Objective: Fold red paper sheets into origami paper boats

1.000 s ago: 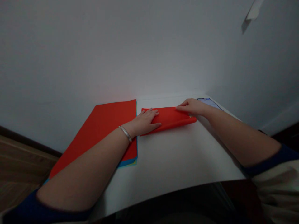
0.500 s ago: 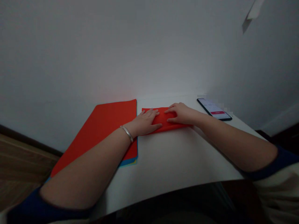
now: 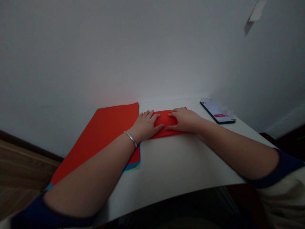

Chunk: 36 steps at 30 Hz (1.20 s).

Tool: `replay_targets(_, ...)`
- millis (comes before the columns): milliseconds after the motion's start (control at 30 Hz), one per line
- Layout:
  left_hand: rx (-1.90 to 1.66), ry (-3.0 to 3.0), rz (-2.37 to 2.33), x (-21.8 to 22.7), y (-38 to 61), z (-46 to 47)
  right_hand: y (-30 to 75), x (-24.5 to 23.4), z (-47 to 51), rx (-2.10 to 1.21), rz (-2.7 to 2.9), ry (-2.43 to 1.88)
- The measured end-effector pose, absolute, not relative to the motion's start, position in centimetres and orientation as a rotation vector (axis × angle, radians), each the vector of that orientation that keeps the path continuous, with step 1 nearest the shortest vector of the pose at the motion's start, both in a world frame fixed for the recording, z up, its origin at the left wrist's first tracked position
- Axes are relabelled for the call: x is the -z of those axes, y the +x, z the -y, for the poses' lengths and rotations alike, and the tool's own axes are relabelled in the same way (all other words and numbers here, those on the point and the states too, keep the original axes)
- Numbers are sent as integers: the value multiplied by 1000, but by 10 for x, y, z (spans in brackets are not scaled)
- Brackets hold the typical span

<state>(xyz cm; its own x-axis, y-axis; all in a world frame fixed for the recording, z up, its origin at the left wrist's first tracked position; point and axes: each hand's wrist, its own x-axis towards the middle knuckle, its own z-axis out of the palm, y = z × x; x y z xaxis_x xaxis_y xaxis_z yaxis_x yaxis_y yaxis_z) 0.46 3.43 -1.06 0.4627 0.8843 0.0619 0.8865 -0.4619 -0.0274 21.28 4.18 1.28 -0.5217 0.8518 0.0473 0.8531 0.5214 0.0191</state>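
Observation:
A folded red paper sheet lies on the white table near the wall. My left hand rests flat on its left end, fingers stretched out, a silver bracelet on the wrist. Beside it, my right hand lies flat on the sheet's right half, fingers spread. The two hands nearly touch at the middle of the sheet. Most of the sheet is hidden under them.
A stack of coloured paper with a red sheet on top lies to the left and hangs over the table's edge. A phone with a lit screen lies at the far right. The wall stands close behind.
My right hand has slid leftward along the red sheet, from its right end to its middle, pressing it flat. My left hand has stayed on the left end.

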Motion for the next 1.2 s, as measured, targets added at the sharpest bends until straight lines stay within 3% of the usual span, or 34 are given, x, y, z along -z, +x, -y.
replay_targets(633,382,-2480,1762,16,0,-51,211,-4,-33,72,2624,-1590)
replay_targets(1033,1046,-2494,1881,12,1,-55,216,1,-35,63,2594,-1520)
replay_targets(1200,1112,-2417,2057,10,1,-58,218,4,-36,33,2565,-1504)
